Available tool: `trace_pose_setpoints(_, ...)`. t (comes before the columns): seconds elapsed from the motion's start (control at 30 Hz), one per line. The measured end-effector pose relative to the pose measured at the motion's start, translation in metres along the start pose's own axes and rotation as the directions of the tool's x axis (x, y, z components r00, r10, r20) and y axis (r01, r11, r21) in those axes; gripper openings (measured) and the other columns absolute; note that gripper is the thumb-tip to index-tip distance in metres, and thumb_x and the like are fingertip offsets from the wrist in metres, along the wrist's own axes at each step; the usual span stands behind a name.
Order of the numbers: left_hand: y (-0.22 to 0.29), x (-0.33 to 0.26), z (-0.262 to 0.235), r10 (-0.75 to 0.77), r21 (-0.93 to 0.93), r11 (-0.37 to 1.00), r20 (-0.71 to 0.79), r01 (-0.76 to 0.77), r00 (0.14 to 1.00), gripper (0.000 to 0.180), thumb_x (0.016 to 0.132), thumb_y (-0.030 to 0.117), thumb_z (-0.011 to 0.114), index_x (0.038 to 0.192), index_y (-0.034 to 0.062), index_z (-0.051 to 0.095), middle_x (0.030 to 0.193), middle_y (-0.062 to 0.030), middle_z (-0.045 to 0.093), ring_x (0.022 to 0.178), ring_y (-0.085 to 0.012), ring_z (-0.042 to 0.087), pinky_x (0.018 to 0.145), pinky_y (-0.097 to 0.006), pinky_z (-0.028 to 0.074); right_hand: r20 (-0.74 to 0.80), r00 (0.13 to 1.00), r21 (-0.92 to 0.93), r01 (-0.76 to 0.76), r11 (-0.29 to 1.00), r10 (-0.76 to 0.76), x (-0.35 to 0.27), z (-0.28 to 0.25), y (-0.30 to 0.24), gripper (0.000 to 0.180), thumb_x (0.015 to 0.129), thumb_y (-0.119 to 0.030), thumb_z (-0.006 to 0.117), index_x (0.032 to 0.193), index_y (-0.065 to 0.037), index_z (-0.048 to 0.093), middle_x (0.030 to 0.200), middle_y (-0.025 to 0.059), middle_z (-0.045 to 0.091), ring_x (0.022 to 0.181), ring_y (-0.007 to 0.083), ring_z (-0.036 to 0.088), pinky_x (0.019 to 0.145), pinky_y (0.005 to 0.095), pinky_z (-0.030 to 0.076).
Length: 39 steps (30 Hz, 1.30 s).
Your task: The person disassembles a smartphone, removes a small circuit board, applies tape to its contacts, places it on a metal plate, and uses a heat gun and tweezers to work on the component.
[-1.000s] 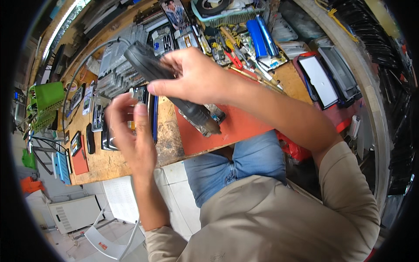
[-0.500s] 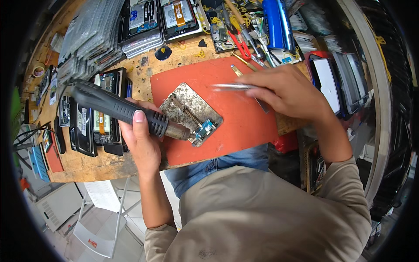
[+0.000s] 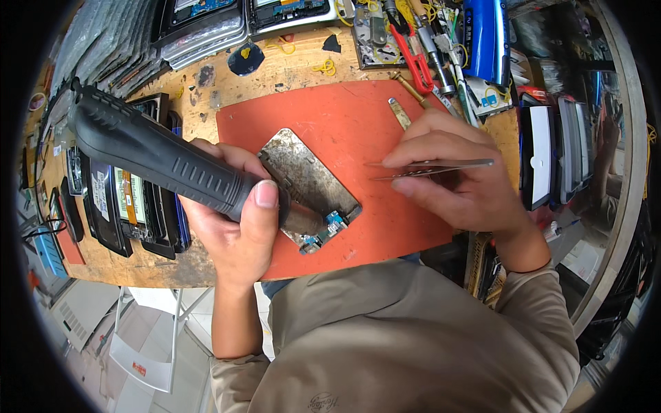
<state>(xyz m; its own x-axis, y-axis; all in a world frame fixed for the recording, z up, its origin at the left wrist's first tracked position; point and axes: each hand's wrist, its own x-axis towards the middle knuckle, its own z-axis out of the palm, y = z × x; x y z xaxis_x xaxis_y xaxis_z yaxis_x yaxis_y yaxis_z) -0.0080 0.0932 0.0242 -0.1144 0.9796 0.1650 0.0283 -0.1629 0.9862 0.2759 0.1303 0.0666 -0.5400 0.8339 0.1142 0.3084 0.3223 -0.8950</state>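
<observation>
My left hand point(image 3: 237, 227) grips the black ribbed handle of a hot-air tool point(image 3: 155, 155), whose metal nozzle point(image 3: 303, 221) points down at the small circuit part at the near corner of a worn metal phone frame point(image 3: 306, 182). The frame lies on a red-orange work mat point(image 3: 372, 117). My right hand point(image 3: 461, 182) holds metal tweezers point(image 3: 427, 167) level over the mat, their tips pointing left, a short way right of the frame.
Opened phones and screens point(image 3: 131, 199) lie stacked along the left of the wooden bench point(image 3: 289, 65). Red-handled cutters point(image 3: 413, 58), screwdrivers and a blue case point(image 3: 485, 38) sit at the back. Phones point(image 3: 551, 151) stand on edge at right. A white stool point(image 3: 141, 347) is below left.
The hot-air tool passed from my right hand to my left and its nozzle came down to the frame. My right hand took up the tweezers and now holds them over the mat.
</observation>
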Motion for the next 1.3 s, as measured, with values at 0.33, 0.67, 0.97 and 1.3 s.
trace_pose_setpoints(0.33, 0.003, 0.007, 0.01, 0.019, 0.006, 1.0, 0.006, -0.019, 1.0, 0.058, 0.092, 0.017, 0.079, 0.133, 0.0033, 0.039, 0.092, -0.0098, 0.061, 0.075, -0.0105, 0.055, 0.068, -0.027, 0.047, 0.021, 0.953, 0.535, -0.265, 0.802, 0.301, -0.007, 0.037, -0.017, 0.012, 0.106, -0.007, 0.06, 0.115, 0.001, 0.06, 0.1, 0.0117, 0.069, 0.088, 0.0151, 0.073, 0.073, 0.0265, 0.06)
trace_pose_setpoints(0.67, 0.002, 0.007, 0.015, 0.06, -0.031, 0.998, -0.007, -0.061, 0.998, 0.06, 0.092, 0.016, 0.078, 0.134, 0.0012, 0.038, 0.089, -0.0088, 0.06, 0.073, -0.0101, 0.055, 0.067, -0.026, 0.047, 0.026, 0.918, 0.599, -0.331, 0.729, 0.395, -0.003, 0.056, -0.013, 0.013, 0.108, -0.012, 0.059, 0.113, 0.001, 0.06, 0.09, 0.0096, 0.073, 0.078, 0.0101, 0.072, 0.066, 0.0241, 0.059)
trace_pose_setpoints(0.97, -0.002, 0.005, 0.011, 0.185, -0.013, 0.983, -0.047, -0.185, 0.982, 0.065, 0.089, 0.023, 0.081, 0.133, 0.0035, 0.036, 0.09, -0.0092, 0.06, 0.072, -0.0094, 0.053, 0.068, -0.024, 0.045, 0.042, 0.908, 0.588, -0.36, 0.725, 0.417, 0.004, 0.056, -0.012, 0.015, 0.109, -0.015, 0.059, 0.11, 0.0, 0.062, 0.087, 0.0103, 0.073, 0.071, 0.01, 0.071, 0.062, 0.0234, 0.058)
trace_pose_setpoints(1.3, -0.003, 0.002, 0.01, 0.156, -0.006, 0.988, -0.059, -0.156, 0.986, 0.065, 0.091, 0.021, 0.08, 0.135, 0.0036, 0.036, 0.092, -0.0095, 0.061, 0.073, -0.0097, 0.053, 0.069, -0.026, 0.045, 0.148, 0.882, 0.569, -0.446, 0.691, 0.447, 0.016, 0.047, -0.011, 0.017, 0.108, -0.016, 0.06, 0.11, 0.001, 0.062, 0.083, 0.0129, 0.074, 0.063, 0.0127, 0.069, 0.056, 0.0254, 0.057)
